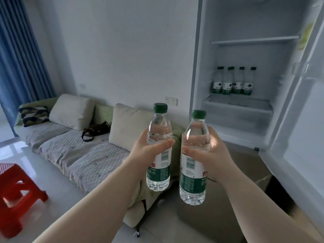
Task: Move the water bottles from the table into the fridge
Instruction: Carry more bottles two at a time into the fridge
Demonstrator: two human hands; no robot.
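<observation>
A person's left hand [147,151] grips one upright water bottle [158,148] around its middle, thumb across the front, and the right hand [208,151] grips a second upright bottle [194,160] the same way, the two bottles held side by side and slightly apart in front of the body. Ahead and to the right stands an open fridge [245,109], where four matching green-capped bottles [233,81] stand in a row on a lower shelf [236,104]. A sofa [78,151] with cushions lies to the left.
</observation>
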